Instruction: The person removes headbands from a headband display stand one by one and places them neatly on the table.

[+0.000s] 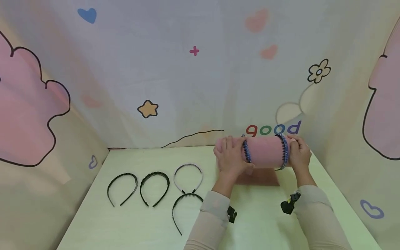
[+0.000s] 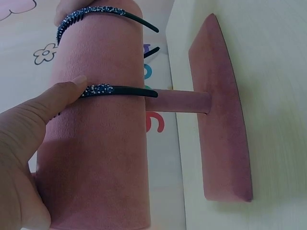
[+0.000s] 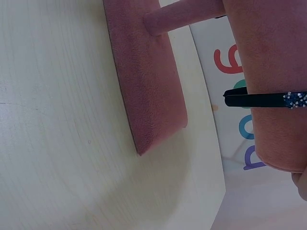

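Observation:
A pink, velvety headband stand (image 1: 265, 152) has a horizontal roll on a post and a flat base (image 2: 220, 120). Two dark headbands with blue glittery stones encircle the roll: a left one (image 2: 103, 90) and a right one (image 1: 285, 151). My left hand (image 1: 231, 156) lies over the roll's left part, its thumb and index finger on the left headband. In the left wrist view the thumb tip presses the stones. My right hand (image 1: 300, 152) grips the right end of the roll, beside the right headband. Its fingers are mostly hidden in the right wrist view.
On the pale table (image 1: 125, 229), left of the stand, lie several headbands: a black one with a patterned side (image 1: 123, 174), a toothed black one (image 1: 155, 173), a white one (image 1: 188, 164) and a thin black one (image 1: 187, 195) partly behind my left sleeve. Printed cloth walls (image 1: 200, 86) surround the table.

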`<state>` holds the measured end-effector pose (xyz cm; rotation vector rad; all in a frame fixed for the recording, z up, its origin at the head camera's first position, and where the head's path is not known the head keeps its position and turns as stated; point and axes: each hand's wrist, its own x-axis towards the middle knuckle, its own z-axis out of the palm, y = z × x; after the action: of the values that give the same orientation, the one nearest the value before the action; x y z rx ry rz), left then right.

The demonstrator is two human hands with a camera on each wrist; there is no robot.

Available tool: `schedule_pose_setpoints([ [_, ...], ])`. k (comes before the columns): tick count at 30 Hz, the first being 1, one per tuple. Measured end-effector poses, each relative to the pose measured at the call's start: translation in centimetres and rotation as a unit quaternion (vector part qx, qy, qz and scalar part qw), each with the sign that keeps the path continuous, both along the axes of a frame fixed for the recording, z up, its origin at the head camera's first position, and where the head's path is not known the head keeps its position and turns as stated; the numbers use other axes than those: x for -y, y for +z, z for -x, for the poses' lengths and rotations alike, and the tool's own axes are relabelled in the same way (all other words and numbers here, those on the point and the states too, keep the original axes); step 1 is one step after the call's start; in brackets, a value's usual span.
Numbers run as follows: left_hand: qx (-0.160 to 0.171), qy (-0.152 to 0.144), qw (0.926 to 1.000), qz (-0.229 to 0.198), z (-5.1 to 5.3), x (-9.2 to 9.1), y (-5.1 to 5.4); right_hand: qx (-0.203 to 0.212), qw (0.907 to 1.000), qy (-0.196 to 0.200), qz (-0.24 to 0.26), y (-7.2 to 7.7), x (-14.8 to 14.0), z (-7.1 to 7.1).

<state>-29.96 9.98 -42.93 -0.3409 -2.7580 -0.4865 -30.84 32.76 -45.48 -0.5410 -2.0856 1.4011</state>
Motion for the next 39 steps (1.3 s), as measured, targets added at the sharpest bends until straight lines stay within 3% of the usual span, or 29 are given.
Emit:
schedule_pose_setpoints([
  [10, -0.002, -0.035, 0.9991, -0.025, 0.4, 1.4, -0.2, 0.014, 0.9998, 0.006, 0.016, 0.4, 0.3, 0.0],
  [20, -0.027, -0.065, 0.9972, -0.027, 0.6, 2.7, -0.5, 0.012, 0.9999, 0.004, 0.011, 0.0, 0.3, 0.1],
  [34, 0.019, -0.126, 0.9916, -0.021, 2.2, 4.5, -0.1, 0.014, 0.9997, -0.001, 0.018, -0.1, 0.3, 0.2],
  [39, 0.033, -0.151, 0.986, -0.062, 2.9, 4.9, 0.1, 0.018, 0.9997, -0.003, 0.017, 0.1, 0.3, 0.2],
])
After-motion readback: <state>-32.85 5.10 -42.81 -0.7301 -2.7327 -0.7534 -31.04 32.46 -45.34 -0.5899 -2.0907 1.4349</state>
